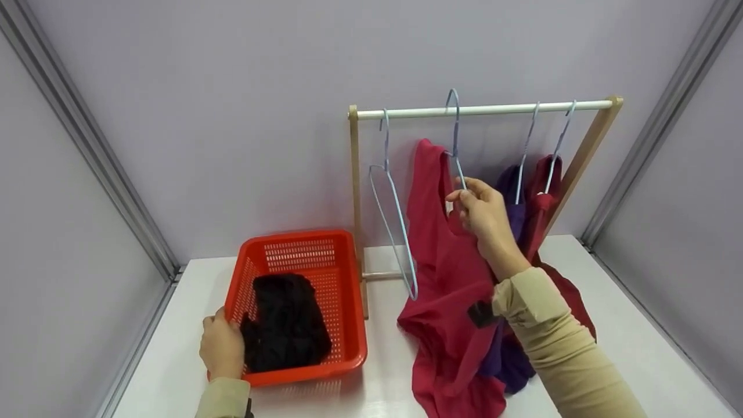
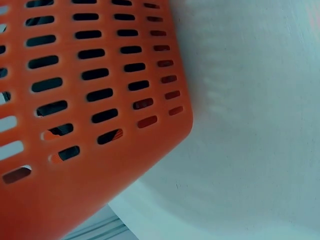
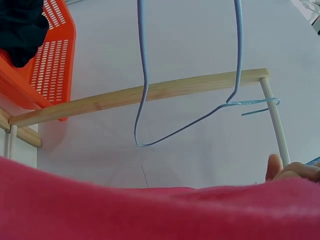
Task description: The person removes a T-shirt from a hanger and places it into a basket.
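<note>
My right hand [image 1: 482, 212] pinches the shoulder wire of a light blue wire hanger [image 1: 455, 130], whose hook is at the white rail. A crimson sleeveless garment [image 1: 447, 278] hangs from that hanger, its lower end reaching down over the table. Its cloth [image 3: 150, 212] fills the bottom of the right wrist view. At the left, my left hand [image 1: 222, 345] holds the left rim of a red plastic basket [image 1: 331, 302]. Inside the basket lies a crumpled black cloth [image 1: 287, 325]. The left wrist view has the basket's slotted wall [image 2: 90, 95] but not the fingers.
The clothes rack has a white rail [image 1: 400, 113] and wooden posts [image 1: 355, 186]. A bare wire hanger [image 1: 395, 203] hangs left of the crimson garment. To the right hang a purple garment [image 1: 511, 174] and a dark red garment [image 1: 540, 215]. Walls enclose the white table [image 1: 383, 366].
</note>
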A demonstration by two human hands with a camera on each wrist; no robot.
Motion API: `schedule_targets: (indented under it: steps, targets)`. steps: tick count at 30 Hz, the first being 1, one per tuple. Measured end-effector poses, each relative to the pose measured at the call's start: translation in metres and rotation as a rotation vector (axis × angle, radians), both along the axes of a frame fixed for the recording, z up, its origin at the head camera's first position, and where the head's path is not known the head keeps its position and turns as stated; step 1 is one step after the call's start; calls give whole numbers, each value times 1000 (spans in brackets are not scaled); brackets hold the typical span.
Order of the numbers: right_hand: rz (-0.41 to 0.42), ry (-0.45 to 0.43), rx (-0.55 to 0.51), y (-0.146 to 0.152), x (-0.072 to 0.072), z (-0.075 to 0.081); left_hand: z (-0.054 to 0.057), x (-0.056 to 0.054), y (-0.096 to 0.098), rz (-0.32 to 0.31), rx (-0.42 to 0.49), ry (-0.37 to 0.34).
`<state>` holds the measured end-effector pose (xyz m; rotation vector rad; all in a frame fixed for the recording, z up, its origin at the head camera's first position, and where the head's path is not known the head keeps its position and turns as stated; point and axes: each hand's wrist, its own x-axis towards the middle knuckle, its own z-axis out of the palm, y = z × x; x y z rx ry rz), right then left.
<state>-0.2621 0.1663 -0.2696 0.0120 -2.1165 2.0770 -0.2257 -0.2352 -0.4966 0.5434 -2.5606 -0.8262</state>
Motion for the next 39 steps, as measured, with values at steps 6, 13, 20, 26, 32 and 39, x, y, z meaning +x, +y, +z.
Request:
schedule_targets:
  steps: [6, 13, 20, 26, 32, 39]
  targets:
    - [-63, 93, -11, -2, 7, -3, 0, 0, -2, -15, -15, 0]
    - [-110, 124, -69, -8, 15, -14, 1, 0, -3, -13, -7, 19]
    - [-129, 176, -157, -11, 19, -33, 2, 0, -2, 2, 2, 5]
    - [-117, 231, -192, -9, 18, -54, 4, 0, -2, 7, 8, 6]
    - [-109, 230, -196, -8, 20, -76, 3, 1, -4, -1, 10, -5]
    - [-117, 153, -193, -7, 26, -96, 5, 1, -4, 2, 22, -1]
